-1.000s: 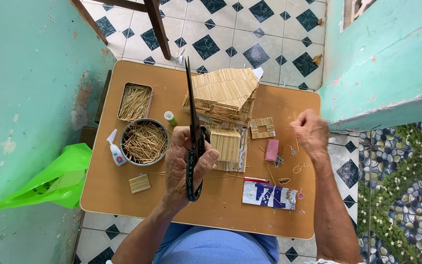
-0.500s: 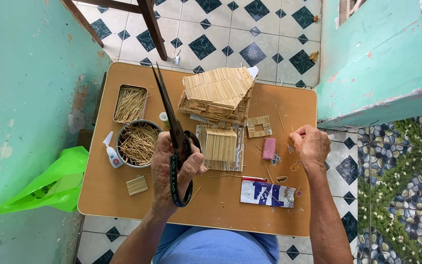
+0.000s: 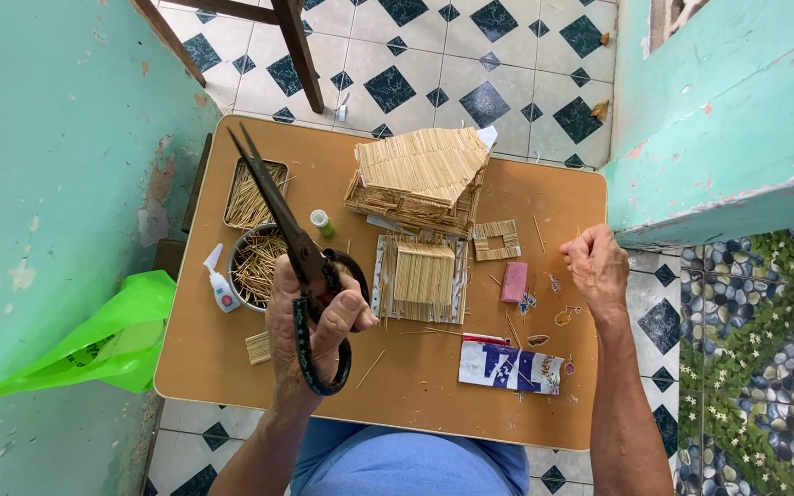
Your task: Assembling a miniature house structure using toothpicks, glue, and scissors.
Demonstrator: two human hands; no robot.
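Observation:
My left hand (image 3: 310,326) grips the black handles of large dark scissors (image 3: 287,234), blades nearly closed and pointing up-left over a round bowl of thin sticks (image 3: 255,266). My right hand (image 3: 596,266) is curled into a fist at the right side of the small wooden table (image 3: 415,395), seemingly pinching a thin stick. Between the hands lies a flat panel of glued sticks (image 3: 423,274). Behind it stands a small house model made of sticks (image 3: 420,179).
A rectangular tray of sticks (image 3: 248,197), a white glue bottle (image 3: 221,287), a small green-capped bottle (image 3: 322,222), a pink eraser (image 3: 514,282), a square stick frame (image 3: 496,241) and a printed packet (image 3: 512,367) lie on the table. A green plastic bag (image 3: 94,344) hangs left.
My left hand has swung the scissors leftward, so the blades now tilt up-left over the bowl. My right hand stays at the table's right side.

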